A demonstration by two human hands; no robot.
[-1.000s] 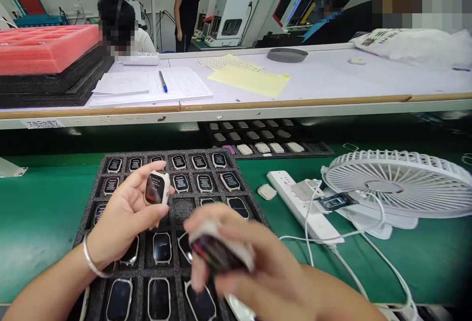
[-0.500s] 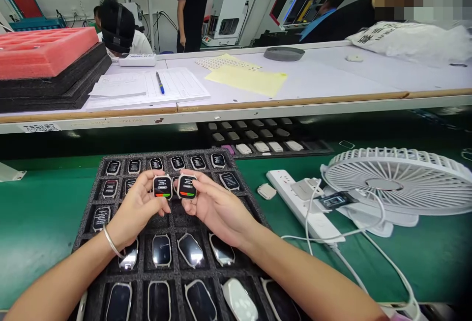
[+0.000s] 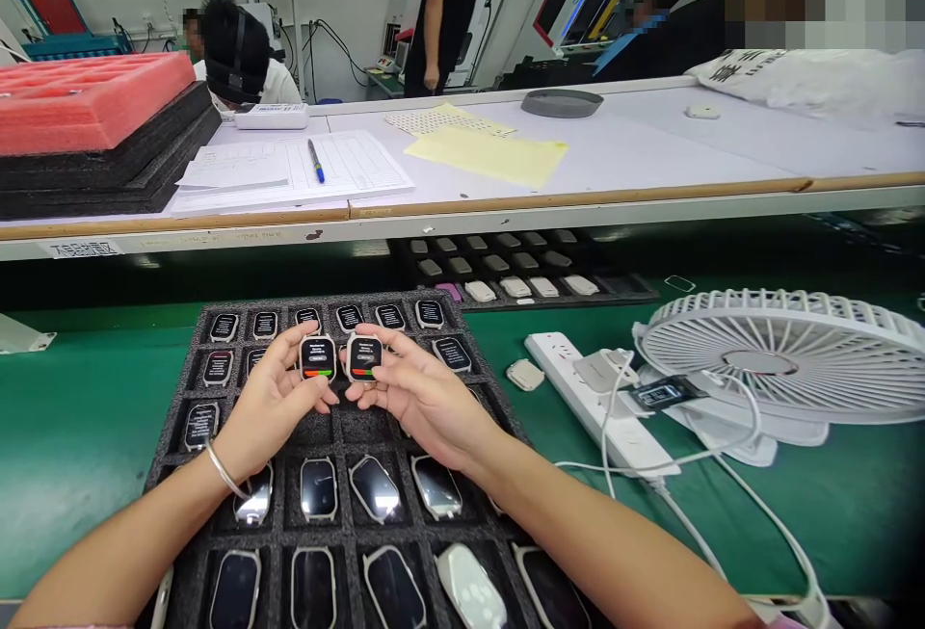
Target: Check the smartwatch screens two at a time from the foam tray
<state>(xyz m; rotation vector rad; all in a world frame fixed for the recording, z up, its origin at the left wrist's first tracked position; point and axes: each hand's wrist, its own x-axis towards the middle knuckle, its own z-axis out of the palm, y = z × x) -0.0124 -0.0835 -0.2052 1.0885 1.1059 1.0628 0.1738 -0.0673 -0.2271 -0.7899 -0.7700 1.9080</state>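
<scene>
L hand (image 3: 271, 403) pinches one watch (image 3: 318, 357), R hand (image 3: 423, 398) a second watch (image 3: 363, 356), side by side, screens lit, just above the far half of the foam tray (image 3: 173, 436); both grips closed on the case edges. Watches look small, light, rigid w/ smooth glass faces, prob. slippery & scratch-prone; best held by the rims, fingers off the glass.

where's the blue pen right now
In the head view, the blue pen lies on the printed sheets on the raised white shelf, upper left, just left of the yellow paper.
</scene>
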